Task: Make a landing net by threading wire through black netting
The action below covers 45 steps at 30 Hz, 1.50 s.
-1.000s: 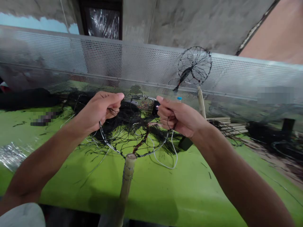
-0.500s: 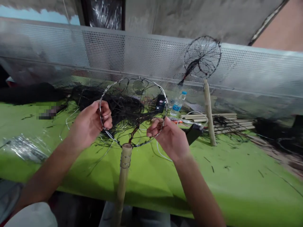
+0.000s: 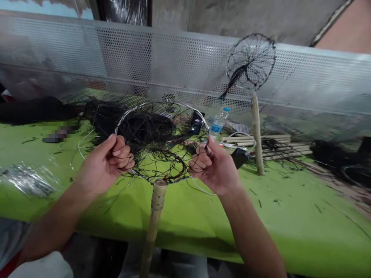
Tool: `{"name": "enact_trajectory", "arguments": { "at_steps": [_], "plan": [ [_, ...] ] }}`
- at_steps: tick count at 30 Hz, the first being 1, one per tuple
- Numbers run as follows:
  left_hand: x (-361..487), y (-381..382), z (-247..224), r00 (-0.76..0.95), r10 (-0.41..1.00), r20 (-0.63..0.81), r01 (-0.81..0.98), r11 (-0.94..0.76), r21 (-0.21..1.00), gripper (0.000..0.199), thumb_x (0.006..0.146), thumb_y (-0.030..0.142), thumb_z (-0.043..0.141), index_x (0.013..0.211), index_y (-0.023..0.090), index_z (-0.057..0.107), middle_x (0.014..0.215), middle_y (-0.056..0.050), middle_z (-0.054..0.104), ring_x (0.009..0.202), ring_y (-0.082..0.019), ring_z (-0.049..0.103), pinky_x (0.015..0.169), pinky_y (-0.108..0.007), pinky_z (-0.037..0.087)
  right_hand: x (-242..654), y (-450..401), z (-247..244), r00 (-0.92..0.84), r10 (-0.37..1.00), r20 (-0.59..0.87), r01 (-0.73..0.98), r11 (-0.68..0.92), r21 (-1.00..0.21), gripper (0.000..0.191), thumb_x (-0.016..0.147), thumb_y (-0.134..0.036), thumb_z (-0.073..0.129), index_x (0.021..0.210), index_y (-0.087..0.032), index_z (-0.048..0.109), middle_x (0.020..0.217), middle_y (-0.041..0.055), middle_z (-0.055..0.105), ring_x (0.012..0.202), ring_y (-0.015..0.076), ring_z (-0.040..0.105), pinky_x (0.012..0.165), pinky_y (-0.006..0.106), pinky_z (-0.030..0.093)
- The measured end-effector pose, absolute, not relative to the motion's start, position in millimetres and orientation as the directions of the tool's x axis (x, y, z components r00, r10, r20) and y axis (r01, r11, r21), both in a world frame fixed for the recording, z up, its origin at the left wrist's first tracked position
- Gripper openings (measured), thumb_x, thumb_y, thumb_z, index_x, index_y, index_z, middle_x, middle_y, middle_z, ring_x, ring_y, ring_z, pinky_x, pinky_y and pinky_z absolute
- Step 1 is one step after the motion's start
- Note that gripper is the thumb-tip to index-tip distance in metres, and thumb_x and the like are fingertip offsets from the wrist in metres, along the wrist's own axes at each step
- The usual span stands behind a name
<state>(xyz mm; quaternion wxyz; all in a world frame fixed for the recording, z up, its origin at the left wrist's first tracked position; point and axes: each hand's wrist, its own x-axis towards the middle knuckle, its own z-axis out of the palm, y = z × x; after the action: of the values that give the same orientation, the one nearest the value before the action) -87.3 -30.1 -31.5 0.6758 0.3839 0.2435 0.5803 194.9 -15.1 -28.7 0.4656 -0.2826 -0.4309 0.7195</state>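
A: What is listed for surface and room?

B: 1 green-covered table (image 3: 197, 216), strewn with dark scraps. Along its far side, 1 perforated metal panel (image 3: 179, 65) is seen; behind it, 1 grey concrete wall (image 3: 232, 19). On the table are laid 1 heap of black netting (image 3: 150, 129), 1 blue-capped bottle (image 3: 217, 125) and a group of pale sticks (image 3: 284, 148).

A: And the item in hand?

B: 1 bamboo-handled hoop net (image 3: 158, 195), held in front, its hoop between the 2 hands.

A: How is it pointed?

B: Hoop end up and away, toward the panel. The long axis is steep, the handle's lower end slanted slightly left and cut off by the bottom edge.

A: State of the hands?

B: Left hand (image 3: 108, 160): fingers curled, the hoop's left side gripped. Right hand (image 3: 216, 162): likewise curled, the right side pinched at the thumb.
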Motion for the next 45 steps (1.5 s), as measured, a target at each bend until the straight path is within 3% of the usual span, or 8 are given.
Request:
{"name": "enact_trajectory", "arguments": {
  "at_steps": [16, 20, 24, 29, 32, 35, 39, 45],
  "plan": [
    [-97.8, -33.6, -35.1, 0.164, 0.98, 0.11, -0.522, -0.009, 0.853, 0.041, 0.092, 0.038, 0.073, 0.062, 0.019, 0.053, 0.057, 0.006, 0.022, 0.048, -0.008, 0.023, 0.047, -0.019, 0.04, 181.0, -24.7, -56.2, -0.301, 0.954, 0.004, -0.467, -0.143, -0.873, 0.074, 0.092, -0.072, 0.063, 0.05, -0.021, 0.03, 0.053, -0.0053, 0.016, 0.051, 0.0112, 0.021, 0.045, 0.024, 0.033],
    [-93.8, -29.7, -30.9, 0.13, 0.98, 0.15, -0.499, -0.066, 0.864, 0.032, 0.096, 0.035, 0.063, 0.07, 0.018, 0.061, 0.059, 0.003, 0.036, 0.047, -0.008, 0.033, 0.047, -0.019, 0.043, 185.7, -13.2, -45.1, -0.203, 0.972, 0.119, -0.334, 0.045, -0.942, 0.065, 0.093, -0.073, 0.06, 0.056, -0.021, 0.053, 0.056, 0.0004, 0.044, 0.067, 0.0153, 0.053, 0.066, 0.027, 0.051],
    [-93.4, -20.1, -23.3, -0.014, 0.968, 0.249, -0.396, -0.234, 0.888, 0.028, 0.096, 0.033, 0.058, 0.082, 0.015, 0.073, 0.079, -0.007, 0.062, 0.066, -0.016, 0.06, 0.056, -0.024, 0.054, 193.9, 0.5, -16.2, -0.216, 0.964, 0.157, -0.239, 0.104, -0.966, 0.055, 0.097, -0.07, 0.055, 0.079, -0.02, 0.069, 0.084, 0.006, 0.066, 0.078, 0.0168, 0.062, 0.072, 0.03, 0.052],
    [-90.8, -7.6, 2.6, -0.055, 0.937, 0.345, -0.324, -0.344, 0.881, 0.04, 0.104, 0.036, 0.049, 0.082, 0.016, 0.075, 0.076, -0.008, 0.066, 0.066, -0.018, 0.062, 0.058, -0.027, 0.053, 188.9, 9.1, 21.1, -0.17, 0.959, 0.229, -0.188, 0.196, -0.962, 0.044, 0.098, -0.061, 0.061, 0.082, -0.021, 0.064, 0.084, 0.0032, 0.064, 0.071, 0.0131, 0.06, 0.065, 0.027, 0.05],
    [-86.5, -4.5, 18.0, 0.0, 0.929, 0.369, -0.322, -0.349, 0.88, 0.051, 0.109, 0.039, 0.04, 0.077, 0.015, 0.072, 0.053, -0.002, 0.049, 0.049, -0.013, 0.048, 0.049, -0.025, 0.044, 182.3, 9.0, 32.8, -0.24, 0.943, 0.229, -0.153, 0.196, -0.968, 0.048, 0.102, -0.059, 0.055, 0.075, -0.02, 0.06, 0.076, 0.0019, 0.06, 0.067, 0.0121, 0.058, 0.059, 0.025, 0.047],
    [-83.4, -4.4, 22.7, 0.04, 0.899, 0.436, -0.272, -0.41, 0.871, 0.041, 0.107, 0.032, 0.051, 0.077, 0.014, 0.072, 0.047, 0.003, 0.037, 0.043, -0.009, 0.037, 0.045, -0.023, 0.036, 180.9, 8.2, 33.1, -0.266, 0.926, 0.268, -0.151, 0.234, -0.96, 0.057, 0.099, -0.062, 0.059, 0.061, -0.021, 0.049, 0.059, -0.0006, 0.046, 0.058, 0.0115, 0.051, 0.05, 0.023, 0.04],
    [-86.2, -5.2, 16.0, 0.118, 0.803, 0.585, -0.183, -0.561, 0.807, 0.018, 0.098, 0.02, 0.066, 0.088, 0.009, 0.076, 0.051, 0.004, 0.043, 0.048, -0.007, 0.042, 0.047, -0.021, 0.037, 185.6, 6.3, 22.4, -0.24, 0.894, 0.38, -0.147, 0.353, -0.924, 0.064, 0.097, -0.061, 0.064, 0.053, -0.021, 0.041, 0.05, -0.0031, 0.034, 0.05, 0.0093, 0.041, 0.046, 0.023, 0.033],
    [-92.3, -2.6, -3.3, 0.098, 0.755, 0.649, -0.181, -0.627, 0.757, 0.028, 0.094, 0.037, 0.076, 0.082, 0.012, 0.075, 0.046, 0.008, 0.033, 0.041, -0.006, 0.03, 0.041, -0.022, 0.026, 183.6, 0.9, 13.8, -0.302, 0.844, 0.443, -0.151, 0.416, -0.897, 0.068, 0.096, -0.061, 0.066, 0.049, -0.021, 0.037, 0.046, -0.0063, 0.025, 0.044, 0.0076, 0.029, 0.045, 0.022, 0.033]
  ]
}}
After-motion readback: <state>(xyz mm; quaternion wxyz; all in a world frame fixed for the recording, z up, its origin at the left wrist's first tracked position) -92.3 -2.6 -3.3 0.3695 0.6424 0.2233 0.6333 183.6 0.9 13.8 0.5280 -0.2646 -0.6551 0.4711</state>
